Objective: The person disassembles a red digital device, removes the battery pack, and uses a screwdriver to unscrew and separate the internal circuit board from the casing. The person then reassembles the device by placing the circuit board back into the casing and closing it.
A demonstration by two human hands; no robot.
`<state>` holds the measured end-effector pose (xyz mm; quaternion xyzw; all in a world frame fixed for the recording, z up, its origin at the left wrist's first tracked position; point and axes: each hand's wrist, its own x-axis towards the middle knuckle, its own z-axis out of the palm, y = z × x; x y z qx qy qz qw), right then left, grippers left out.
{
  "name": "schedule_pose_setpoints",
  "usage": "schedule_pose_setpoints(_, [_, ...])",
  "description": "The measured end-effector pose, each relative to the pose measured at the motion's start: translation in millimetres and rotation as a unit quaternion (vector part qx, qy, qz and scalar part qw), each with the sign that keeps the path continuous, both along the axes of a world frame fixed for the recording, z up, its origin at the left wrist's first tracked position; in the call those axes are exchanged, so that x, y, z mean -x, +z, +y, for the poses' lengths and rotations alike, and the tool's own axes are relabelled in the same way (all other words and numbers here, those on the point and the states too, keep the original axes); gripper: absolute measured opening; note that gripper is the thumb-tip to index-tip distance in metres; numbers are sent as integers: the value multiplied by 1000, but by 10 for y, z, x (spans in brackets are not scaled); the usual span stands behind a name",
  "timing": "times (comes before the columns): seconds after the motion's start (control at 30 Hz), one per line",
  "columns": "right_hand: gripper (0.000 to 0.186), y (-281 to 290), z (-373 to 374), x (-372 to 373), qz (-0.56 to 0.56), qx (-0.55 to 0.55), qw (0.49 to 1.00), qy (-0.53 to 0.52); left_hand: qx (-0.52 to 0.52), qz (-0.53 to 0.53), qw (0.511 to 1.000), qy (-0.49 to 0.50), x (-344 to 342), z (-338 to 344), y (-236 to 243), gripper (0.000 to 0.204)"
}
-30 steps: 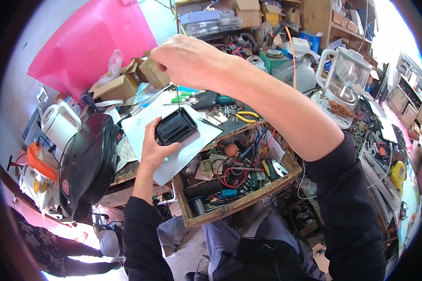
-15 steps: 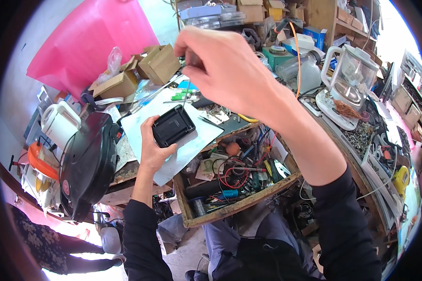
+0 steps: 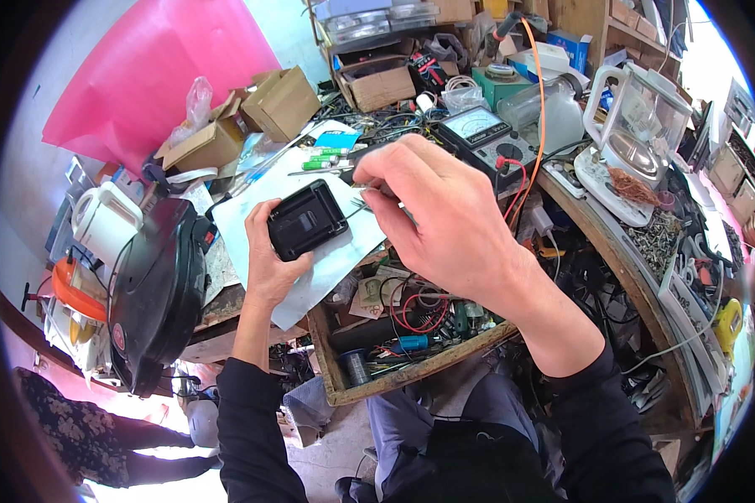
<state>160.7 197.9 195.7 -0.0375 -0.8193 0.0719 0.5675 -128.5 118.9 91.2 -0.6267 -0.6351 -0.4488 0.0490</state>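
My left hand (image 3: pixel 275 256) grips a black rectangular plastic case (image 3: pixel 308 220) by its left side and lower edge. Its open, hollow face is turned up above a white sheet (image 3: pixel 298 293). My right hand (image 3: pixel 445 214) is closed around a thin screwdriver (image 3: pixel 357 210), whose handle is hidden in the fingers. The slim metal shaft points down left to the case's right corner; whether the tip touches it I cannot tell.
Below the bench edge, an open wooden drawer (image 3: pixel 424 375) holds tools, wires and a solder spool. An analogue multimeter (image 3: pixel 484 134) with red leads lies behind my right hand. Green batteries (image 3: pixel 320 161) sit beyond the case. A black lidded appliance (image 3: pixel 155 293) stands left, a glass jug (image 3: pixel 646 126) right.
My right hand has come down and to the right with the screwdriver, from above the case's far corner to its right corner. The multimeter has come into view. The case has shifted slightly.
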Motion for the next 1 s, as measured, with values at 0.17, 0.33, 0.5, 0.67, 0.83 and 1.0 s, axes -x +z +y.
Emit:
schedule_pose_setpoints(0.17, [18, -4, -39, -4, 51, -9, 999, 2, 0, 14, 1000, 9, 15, -13, 10, 95])
schedule_pose_setpoints(0.33, [20, -18, -56, -7, 36, -17, 999, 15, 0, 18, 1000, 9, 13, -4, 5, 96])
schedule_pose_setpoints(0.5, [23, -142, -9, 19, 20, -30, 999, 14, 4, -1, 1000, 8, 3, 12, 5, 97])
schedule_pose_setpoints(0.67, [24, -157, -63, -12, 13, -29, 999, 10, 6, -1, 1000, 10, 13, 0, 5, 98])
schedule_pose_setpoints(0.83, [26, -169, -70, -4, 10, -47, 999, 2, 3, -7, 1000, 4, -14, -3, 18, 93])
schedule_pose_setpoints(1.0, [21, -207, -93, 3, -18, -60, 998, -20, -1, -14, 1000, 3, -25, -4, 31, 92])
